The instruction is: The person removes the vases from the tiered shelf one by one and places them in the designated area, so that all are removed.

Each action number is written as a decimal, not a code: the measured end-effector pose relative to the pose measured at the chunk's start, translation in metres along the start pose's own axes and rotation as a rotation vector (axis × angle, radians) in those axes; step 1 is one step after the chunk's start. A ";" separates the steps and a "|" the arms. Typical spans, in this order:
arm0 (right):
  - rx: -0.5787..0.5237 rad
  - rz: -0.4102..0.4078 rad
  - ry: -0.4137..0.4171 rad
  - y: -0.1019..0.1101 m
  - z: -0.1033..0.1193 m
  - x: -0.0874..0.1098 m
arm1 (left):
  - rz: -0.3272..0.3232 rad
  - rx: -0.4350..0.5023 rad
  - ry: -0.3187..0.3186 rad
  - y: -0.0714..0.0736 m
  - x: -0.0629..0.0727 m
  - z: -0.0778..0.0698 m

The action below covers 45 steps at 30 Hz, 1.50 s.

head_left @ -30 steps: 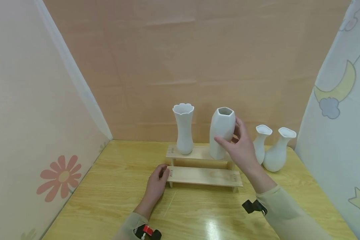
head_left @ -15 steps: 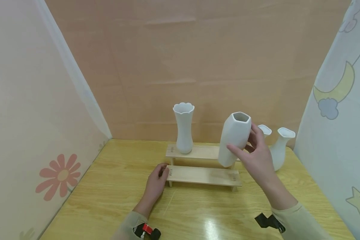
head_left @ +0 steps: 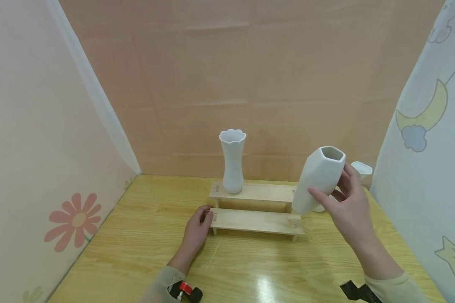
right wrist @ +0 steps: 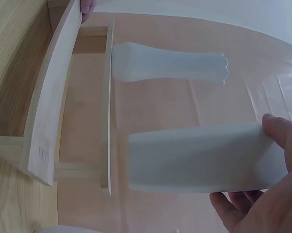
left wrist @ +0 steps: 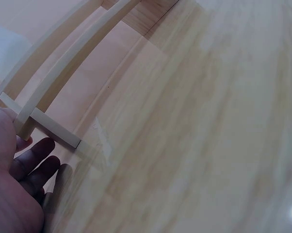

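Note:
My right hand (head_left: pixel 350 210) grips a white faceted vase (head_left: pixel 320 179) with a five-sided mouth, thumb on the near side and fingers behind. It hangs tilted, its top leaning right, off the right end of a two-step wooden stand (head_left: pixel 258 221). In the right wrist view, the vase (right wrist: pixel 199 158) has its base toward the stand's upper step, with a gap between. My left hand (head_left: pixel 198 227) holds the left end of the lower step, thumb on top; its other fingers (left wrist: pixel 37 158) curl beneath in the left wrist view. A scalloped-rim white vase (head_left: pixel 233 162) stands upright on the upper step's left.
Behind my right hand, a flared-mouth white vase (head_left: pixel 362 169) is mostly hidden. The wooden table (head_left: pixel 144 235) is bordered by a peach backdrop (head_left: pixel 197 84) behind and patterned cloth walls (head_left: pixel 421 176) at both sides.
My right hand has carried the faceted vase from over the upper step to the right, tilting it more. It now covers much of the two flared vases. My left hand stays put.

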State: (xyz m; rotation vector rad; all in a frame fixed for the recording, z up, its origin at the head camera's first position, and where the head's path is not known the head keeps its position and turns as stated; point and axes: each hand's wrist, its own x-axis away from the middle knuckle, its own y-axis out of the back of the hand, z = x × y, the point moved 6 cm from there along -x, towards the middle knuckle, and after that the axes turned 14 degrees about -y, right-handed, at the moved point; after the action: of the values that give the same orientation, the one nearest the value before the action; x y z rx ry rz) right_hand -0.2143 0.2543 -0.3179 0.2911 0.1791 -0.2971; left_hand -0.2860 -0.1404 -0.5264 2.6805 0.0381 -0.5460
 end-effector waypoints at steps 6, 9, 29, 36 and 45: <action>-0.010 -0.028 0.000 0.019 -0.004 0.004 | 0.004 0.010 -0.004 0.000 -0.001 -0.003; -0.003 -0.050 0.006 0.027 -0.004 0.006 | 0.000 0.009 -0.007 0.000 -0.001 -0.003; 0.052 -0.154 -0.021 0.064 -0.022 0.005 | 0.002 0.006 0.003 0.000 0.000 -0.003; 0.076 -0.172 -0.037 0.075 -0.028 0.004 | -0.004 0.014 0.014 0.001 0.001 -0.004; 0.132 -0.193 -0.069 0.089 -0.035 0.005 | -0.007 0.014 0.015 0.002 0.000 -0.004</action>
State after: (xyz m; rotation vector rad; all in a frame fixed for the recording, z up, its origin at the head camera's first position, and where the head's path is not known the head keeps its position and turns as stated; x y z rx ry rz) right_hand -0.1868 0.3450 -0.3297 0.3950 0.1199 -0.5111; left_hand -0.2845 -0.1404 -0.5227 2.6995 0.0474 -0.5299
